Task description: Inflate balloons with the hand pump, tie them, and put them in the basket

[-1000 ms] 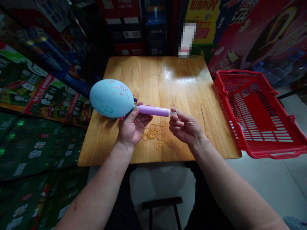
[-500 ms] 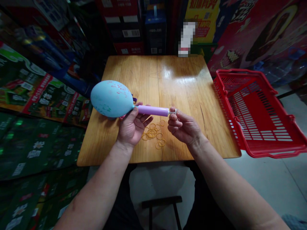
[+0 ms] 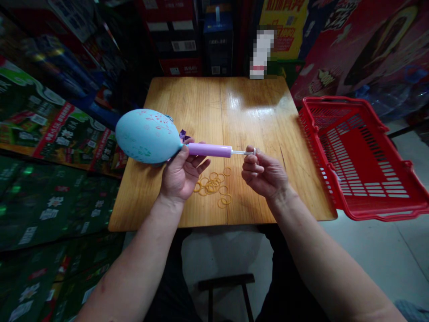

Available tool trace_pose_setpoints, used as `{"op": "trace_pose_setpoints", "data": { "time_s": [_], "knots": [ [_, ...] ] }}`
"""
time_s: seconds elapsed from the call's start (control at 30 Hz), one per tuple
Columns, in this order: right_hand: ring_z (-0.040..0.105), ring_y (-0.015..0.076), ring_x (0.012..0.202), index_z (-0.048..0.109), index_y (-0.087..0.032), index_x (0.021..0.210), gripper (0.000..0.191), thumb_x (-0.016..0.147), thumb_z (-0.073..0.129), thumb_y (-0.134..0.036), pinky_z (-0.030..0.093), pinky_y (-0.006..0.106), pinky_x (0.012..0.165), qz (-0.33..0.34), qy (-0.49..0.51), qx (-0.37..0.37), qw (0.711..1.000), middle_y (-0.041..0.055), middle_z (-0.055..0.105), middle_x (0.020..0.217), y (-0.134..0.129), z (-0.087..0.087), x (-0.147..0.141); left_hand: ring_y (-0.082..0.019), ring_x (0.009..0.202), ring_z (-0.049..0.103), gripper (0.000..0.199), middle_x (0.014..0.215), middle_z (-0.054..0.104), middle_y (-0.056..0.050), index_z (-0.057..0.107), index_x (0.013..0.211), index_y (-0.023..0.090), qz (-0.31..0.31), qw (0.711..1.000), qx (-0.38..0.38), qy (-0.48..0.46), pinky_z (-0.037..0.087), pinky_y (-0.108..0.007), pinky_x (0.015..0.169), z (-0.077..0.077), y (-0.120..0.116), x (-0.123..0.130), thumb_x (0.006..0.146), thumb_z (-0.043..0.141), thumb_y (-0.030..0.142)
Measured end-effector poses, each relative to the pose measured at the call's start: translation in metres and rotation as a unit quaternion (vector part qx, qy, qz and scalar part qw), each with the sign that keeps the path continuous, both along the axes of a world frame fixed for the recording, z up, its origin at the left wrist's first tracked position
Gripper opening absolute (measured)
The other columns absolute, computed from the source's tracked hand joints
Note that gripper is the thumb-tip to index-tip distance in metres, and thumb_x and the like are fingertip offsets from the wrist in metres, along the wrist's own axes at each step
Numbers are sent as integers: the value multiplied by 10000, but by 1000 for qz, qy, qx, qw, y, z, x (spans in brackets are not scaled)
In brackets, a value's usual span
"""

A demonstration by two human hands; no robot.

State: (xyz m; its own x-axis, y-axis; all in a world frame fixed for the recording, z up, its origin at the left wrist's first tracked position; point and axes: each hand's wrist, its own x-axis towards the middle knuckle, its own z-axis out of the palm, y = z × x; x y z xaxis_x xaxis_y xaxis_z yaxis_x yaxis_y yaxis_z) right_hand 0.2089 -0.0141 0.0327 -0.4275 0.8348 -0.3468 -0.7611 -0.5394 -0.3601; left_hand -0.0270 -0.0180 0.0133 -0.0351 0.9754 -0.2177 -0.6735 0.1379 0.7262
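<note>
The fingers point(image 3: 250, 157) of the right hand point(image 3: 264, 172) pinch shut on the white ring point(image 3: 254, 151) of a drawn-out plunger rod point(image 3: 241, 152); the left hand point(image 3: 179, 172) curls closed round the lilac plastic barrel of a hand pump point(image 3: 209, 150), its thumb at the neck of a smooth, taut, blue printed balloon point(image 3: 146, 136), held left above the wooden bench point(image 3: 254, 107); working the plunger looks like the step in hand, calling for a straight stroke; thin rubber bands point(image 3: 211, 185) lie in a loose heap near the hands; a red plastic basket point(image 3: 331, 101) sits right.

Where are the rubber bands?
In the head view, the yellow rubber bands lie in a loose heap on the wooden table, between the person's left hand and right hand, just below the purple pump.
</note>
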Motion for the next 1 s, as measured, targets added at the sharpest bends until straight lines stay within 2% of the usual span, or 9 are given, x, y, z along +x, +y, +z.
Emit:
{"op": "trace_pose_setpoints", "data": {
  "time_s": [0.17, 0.3, 0.47, 0.63, 0.83, 1.0],
  "knots": [
    [414, 18, 463, 661, -182, 987, 15, 980, 672, -189, 397, 130, 475, 27, 9, -3, 1000, -59, 640, 701, -5, -4, -14, -254, 1158, 728, 277, 1210, 787, -71, 741, 1163, 263, -29, 1000, -8, -6, 601, -379, 929, 0, -6, 8, 917, 759, 388],
    [431, 20, 470, 665, -182, 996, 13, 988, 656, -189, 402, 130, 475, 34, -3, -1, 999, -42, 672, 735, -7, -4, -17, -237, 1102, 745, 241, 1148, 801, -62, 735, 1137, 260, -23, 1000, -10, -15, 600, -365, 921, 1, -5, 8, 924, 745, 372],
    [426, 22, 465, 674, -165, 1001, 50, 996, 625, -168, 401, 130, 466, 35, -1, -7, 999, -42, 654, 702, -2, -2, -6, -228, 1083, 749, 251, 1121, 799, -73, 726, 1130, 248, -13, 1000, 0, 0, 594, -363, 945, 2, 1, 3, 915, 747, 376],
    [366, 17, 444, 668, -181, 974, 82, 1015, 598, -165, 385, 133, 466, -7, -12, 10, 1000, -70, 612, 673, 2, 2, 4, -227, 1092, 743, 230, 1141, 796, -64, 740, 1094, 245, 30, 999, 9, -2, 603, -352, 932, 3, 4, -5, 909, 752, 380],
    [408, 27, 464, 660, -182, 997, 19, 995, 650, -198, 399, 142, 469, 29, -12, -4, 1000, -59, 629, 688, -6, -5, -13, -233, 1057, 755, 268, 1144, 799, -66, 735, 1146, 253, -14, 1000, -3, 6, 611, -366, 898, 2, -4, 4, 909, 761, 377],
    [412, 28, 458, 660, -172, 999, 26, 997, 638, -185, 398, 139, 461, 25, -8, -9, 1000, -52, 631, 684, -6, -3, -17, -218, 1040, 760, 254, 1126, 803, -71, 724, 1131, 246, -18, 1000, -3, 5, 602, -356, 926, 3, -4, 8, 911, 753, 370]
  ]
}}
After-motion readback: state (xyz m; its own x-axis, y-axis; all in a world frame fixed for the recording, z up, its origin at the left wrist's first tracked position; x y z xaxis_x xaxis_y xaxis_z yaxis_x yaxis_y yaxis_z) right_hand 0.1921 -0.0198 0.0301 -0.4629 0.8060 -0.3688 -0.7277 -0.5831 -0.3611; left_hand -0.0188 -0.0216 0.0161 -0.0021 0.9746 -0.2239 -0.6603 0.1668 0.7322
